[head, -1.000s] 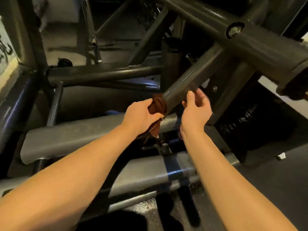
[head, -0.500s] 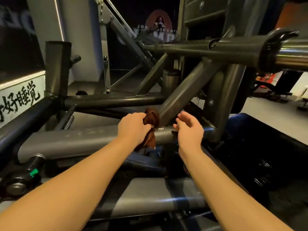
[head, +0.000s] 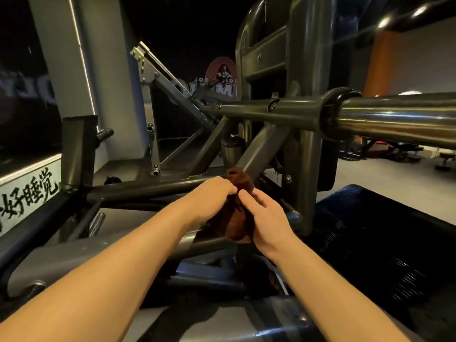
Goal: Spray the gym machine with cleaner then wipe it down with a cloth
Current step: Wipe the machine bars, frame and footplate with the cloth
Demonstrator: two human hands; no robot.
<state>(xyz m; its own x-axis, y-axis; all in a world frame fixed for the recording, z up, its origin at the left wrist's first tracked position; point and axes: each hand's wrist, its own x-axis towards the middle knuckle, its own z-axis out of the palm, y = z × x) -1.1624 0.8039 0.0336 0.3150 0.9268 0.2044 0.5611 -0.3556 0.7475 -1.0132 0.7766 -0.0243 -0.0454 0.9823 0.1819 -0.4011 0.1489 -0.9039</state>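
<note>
A dark brown cloth hangs bunched between both my hands in the middle of the view. My left hand pinches its upper part and my right hand closes around its lower right side. The cloth sits just below the foot of a slanted grey tube of the gym machine frame, and its top end rises against that tube. No spray bottle is in view.
A thick chrome bar juts across the upper right at head height. A horizontal frame tube runs left of my hands. A dark ribbed footplate lies to the right. A wall panel with black lettering borders the left.
My head has risen, so more of the upper frame shows. My right hand, open beside the tube before, now closes on the cloth, and both hands have drawn the cloth down off the tube.
</note>
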